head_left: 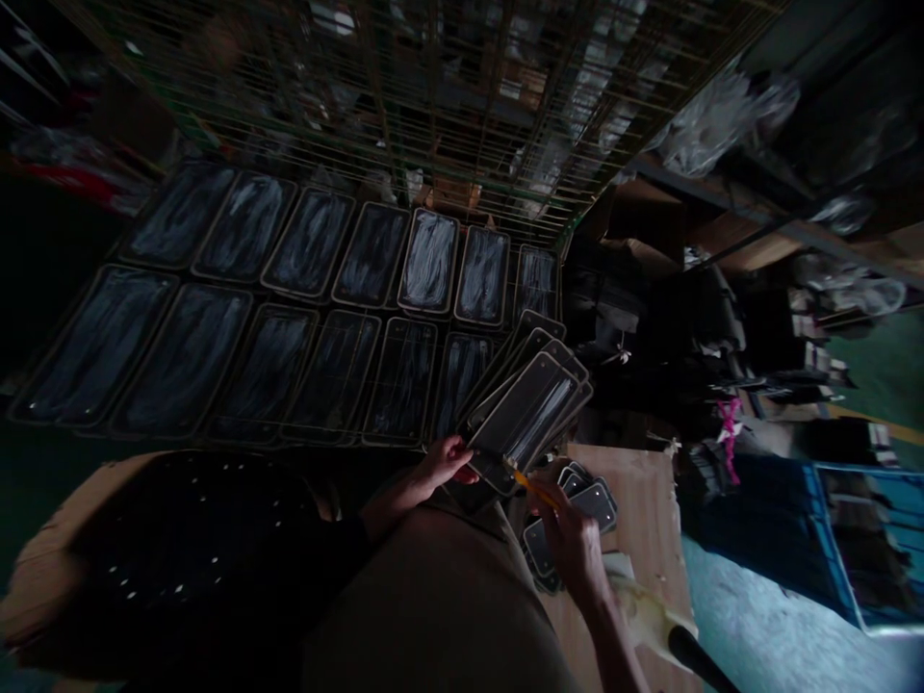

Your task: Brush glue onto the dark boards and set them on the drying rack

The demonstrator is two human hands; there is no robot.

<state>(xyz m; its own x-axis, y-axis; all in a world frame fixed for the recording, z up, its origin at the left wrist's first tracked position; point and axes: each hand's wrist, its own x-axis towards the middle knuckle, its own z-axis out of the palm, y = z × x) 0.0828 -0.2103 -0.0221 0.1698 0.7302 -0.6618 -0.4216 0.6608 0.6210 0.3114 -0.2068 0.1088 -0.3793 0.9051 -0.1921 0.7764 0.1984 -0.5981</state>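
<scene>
My left hand [446, 462] grips the near end of a fanned stack of flat dark rectangular pieces with pale rims [530, 399]. My right hand [567, 534] is closed on a thin brush with an orange handle [530, 484], whose tip touches the lower end of the top piece. Under my right hand lies a small pile of the same dark pieces [581, 505] on a brown cardboard box [642, 500].
Two rows of several dark pieces smeared with white streaks [289, 308] lie spread out ahead. A wire mesh rack [448, 87] rises behind them. Dark clutter and boxes [693, 327] fill the right, with a blue crate [859, 539] at the right edge. A dark perforated seat [194, 539] sits lower left.
</scene>
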